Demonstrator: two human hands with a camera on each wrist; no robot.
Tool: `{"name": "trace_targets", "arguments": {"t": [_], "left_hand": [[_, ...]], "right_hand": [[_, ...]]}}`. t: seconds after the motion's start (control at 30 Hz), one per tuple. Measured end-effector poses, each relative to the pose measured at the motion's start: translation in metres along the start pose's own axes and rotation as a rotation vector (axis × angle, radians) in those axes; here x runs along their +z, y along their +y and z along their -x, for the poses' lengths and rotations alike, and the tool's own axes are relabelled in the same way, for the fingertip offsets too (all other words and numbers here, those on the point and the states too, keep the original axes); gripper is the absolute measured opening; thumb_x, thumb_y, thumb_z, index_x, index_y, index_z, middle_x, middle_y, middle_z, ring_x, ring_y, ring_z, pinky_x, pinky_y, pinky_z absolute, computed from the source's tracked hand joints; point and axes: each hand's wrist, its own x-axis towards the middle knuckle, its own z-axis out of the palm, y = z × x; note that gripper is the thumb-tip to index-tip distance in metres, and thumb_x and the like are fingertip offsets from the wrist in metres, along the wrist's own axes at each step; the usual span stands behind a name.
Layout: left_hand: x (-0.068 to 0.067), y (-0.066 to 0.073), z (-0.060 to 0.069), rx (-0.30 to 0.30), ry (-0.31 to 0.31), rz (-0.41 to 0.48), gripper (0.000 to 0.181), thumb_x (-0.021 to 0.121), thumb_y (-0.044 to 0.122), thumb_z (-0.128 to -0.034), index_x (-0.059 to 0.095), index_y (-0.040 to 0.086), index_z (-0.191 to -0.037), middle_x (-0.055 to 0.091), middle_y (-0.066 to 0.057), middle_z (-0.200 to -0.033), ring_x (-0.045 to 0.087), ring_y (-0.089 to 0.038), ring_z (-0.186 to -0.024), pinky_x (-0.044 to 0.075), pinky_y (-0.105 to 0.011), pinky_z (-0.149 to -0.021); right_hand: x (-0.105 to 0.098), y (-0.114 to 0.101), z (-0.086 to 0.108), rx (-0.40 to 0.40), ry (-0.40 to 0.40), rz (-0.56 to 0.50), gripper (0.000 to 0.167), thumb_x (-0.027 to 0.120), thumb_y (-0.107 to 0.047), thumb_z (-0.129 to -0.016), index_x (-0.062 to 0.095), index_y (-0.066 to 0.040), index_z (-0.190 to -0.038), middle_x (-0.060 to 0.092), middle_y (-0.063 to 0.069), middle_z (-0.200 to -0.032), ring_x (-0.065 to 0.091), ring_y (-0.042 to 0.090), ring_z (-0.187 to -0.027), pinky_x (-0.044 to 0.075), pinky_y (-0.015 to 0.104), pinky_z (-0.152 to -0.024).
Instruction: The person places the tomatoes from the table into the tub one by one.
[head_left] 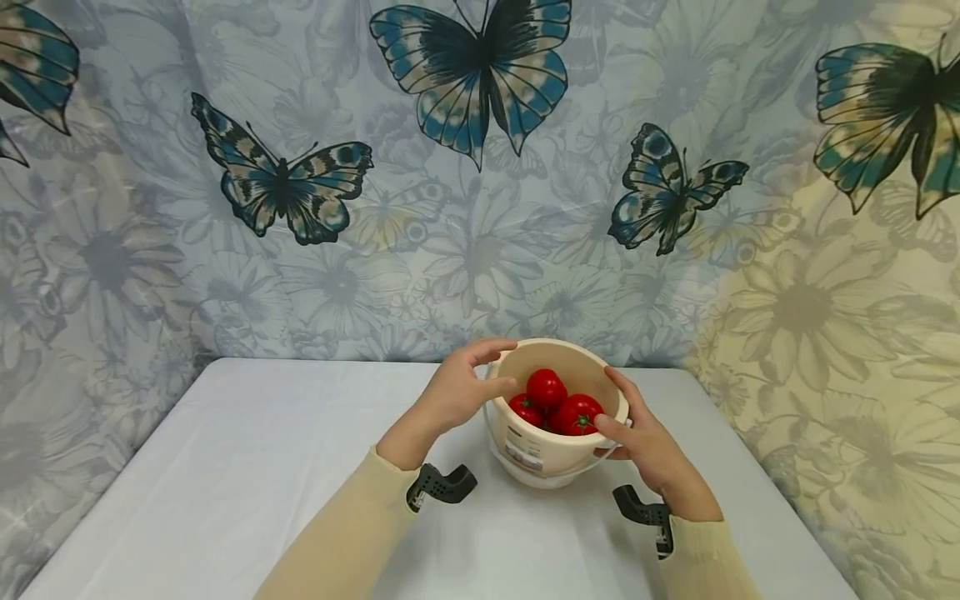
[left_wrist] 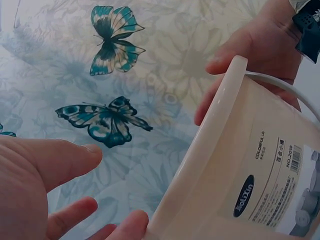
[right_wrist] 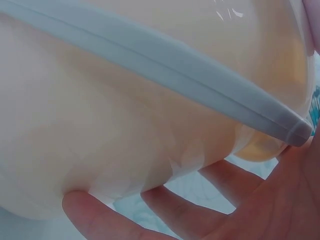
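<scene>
A cream plastic bucket [head_left: 534, 454] is at the table's right of centre, its mouth toward me. Three red tomatoes [head_left: 546, 388] lie inside it. My left hand [head_left: 455, 392] is at the bucket's left rim, fingers spread; in the left wrist view a fingertip [left_wrist: 131, 226] meets the rim and the thumb [left_wrist: 75, 162] is away from it. My right hand [head_left: 651, 446] holds the right side, thumb at the rim, with fingers [right_wrist: 107, 217] against the outer wall in the right wrist view. The pale handle [right_wrist: 165, 62] hangs down across the front.
A white-covered table [head_left: 247, 467] lies under the bucket. Behind it hangs a floral cloth [head_left: 480, 250] with printed butterflies. A printed label [left_wrist: 272, 192] is on the bucket's wall. Dark mounts [head_left: 446, 483] are strapped at both wrists.
</scene>
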Motion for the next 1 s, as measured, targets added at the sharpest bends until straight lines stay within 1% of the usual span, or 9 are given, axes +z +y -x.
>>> {"name": "trace_targets", "arguments": {"t": [0.13, 0.27, 0.37, 0.47, 0.6, 0.67, 0.8, 0.9, 1.0], "left_hand": [[-0.006, -0.005, 0.006, 0.03, 0.034, -0.064, 0.045, 0.073, 0.025, -0.0919, 0.063, 0.021, -0.135, 0.051, 0.008, -0.143, 0.048, -0.02, -0.129, 0.04, -0.059, -0.103], [-0.013, -0.008, 0.013, 0.044, 0.049, -0.135, 0.042, 0.068, 0.024, -0.0959, 0.061, 0.019, -0.137, 0.047, 0.001, -0.148, 0.043, -0.023, -0.135, 0.041, -0.057, -0.105], [-0.017, -0.008, 0.019, 0.022, 0.039, -0.251, 0.044, 0.064, 0.028, -0.0986, 0.057, 0.019, -0.142, 0.043, -0.005, -0.152, 0.036, -0.026, -0.14, 0.041, -0.055, -0.106], [-0.021, -0.006, 0.025, -0.03, 0.033, -0.435, 0.051, 0.061, 0.038, -0.0996, 0.052, 0.021, -0.146, 0.038, -0.01, -0.154, 0.032, -0.033, -0.142, 0.038, -0.059, -0.106], [-0.025, -0.001, 0.033, -0.139, 0.039, -0.683, 0.063, 0.056, 0.053, -0.0983, 0.044, 0.023, -0.152, 0.027, -0.018, -0.159, 0.019, -0.045, -0.145, 0.023, -0.068, -0.11], [-0.027, 0.0, 0.036, -0.206, 0.039, -0.777, 0.068, 0.05, 0.061, -0.0979, 0.039, 0.026, -0.155, 0.02, -0.018, -0.161, 0.01, -0.048, -0.146, 0.014, -0.071, -0.111], [-0.028, 0.001, 0.041, -0.325, 0.036, -0.905, 0.073, 0.036, 0.071, -0.0966, 0.032, 0.03, -0.157, 0.006, -0.015, -0.165, -0.007, -0.049, -0.145, -0.004, -0.075, -0.108], [-0.03, 0.002, 0.044, -0.399, 0.05, -0.965, 0.078, 0.029, 0.075, -0.0953, 0.028, 0.03, -0.159, 0.001, -0.016, -0.165, -0.016, -0.048, -0.144, -0.014, -0.073, -0.106], [-0.032, 0.003, 0.048, -0.463, 0.068, -1.013, 0.082, 0.026, 0.077, -0.0942, 0.025, 0.027, -0.159, -0.002, -0.017, -0.164, -0.019, -0.048, -0.143, -0.021, -0.072, -0.103]], "right_hand": [[0.0, 0.001, 0.0, 0.002, 0.0, 0.008, 0.08, 0.061, -0.024, -0.097, 0.013, -0.026, -0.16, 0.015, 0.025, -0.154, 0.051, 0.047, -0.116, 0.057, 0.057, -0.079], [0.001, 0.001, 0.0, 0.006, -0.002, 0.005, 0.08, 0.061, -0.024, -0.097, 0.012, -0.026, -0.16, 0.014, 0.024, -0.155, 0.047, 0.048, -0.119, 0.057, 0.057, -0.079], [0.002, 0.001, -0.001, 0.006, 0.0, 0.003, 0.079, 0.061, -0.023, -0.098, 0.013, -0.026, -0.16, 0.014, 0.024, -0.155, 0.045, 0.05, -0.121, 0.057, 0.058, -0.079], [0.004, 0.001, -0.001, 0.001, -0.006, -0.003, 0.08, 0.061, -0.023, -0.098, 0.012, -0.025, -0.161, 0.013, 0.024, -0.156, 0.046, 0.05, -0.121, 0.057, 0.058, -0.079], [0.005, 0.0, -0.002, 0.005, -0.008, -0.01, 0.08, 0.062, -0.024, -0.098, 0.012, -0.026, -0.161, 0.012, 0.024, -0.156, 0.046, 0.05, -0.121, 0.057, 0.057, -0.08], [0.004, -0.002, -0.002, 0.022, -0.003, -0.009, 0.083, 0.063, -0.024, -0.097, 0.01, -0.027, -0.161, 0.012, 0.024, -0.156, 0.045, 0.05, -0.122, 0.057, 0.057, -0.079], [0.001, -0.008, -0.001, 0.082, 0.006, 0.006, 0.09, 0.066, -0.024, -0.096, 0.005, -0.029, -0.161, 0.006, 0.023, -0.16, 0.038, 0.054, -0.129, 0.057, 0.058, -0.078], [-0.002, -0.015, 0.002, 0.114, 0.01, 0.102, 0.094, 0.068, -0.028, -0.095, 0.001, -0.032, -0.161, 0.003, 0.021, -0.163, 0.034, 0.054, -0.134, 0.056, 0.059, -0.081], [-0.004, -0.025, 0.008, 0.105, 0.047, 0.336, 0.097, 0.07, -0.039, -0.094, 0.0, -0.031, -0.161, 0.004, 0.02, -0.164, 0.027, 0.054, -0.138, 0.047, 0.067, -0.092]]}}
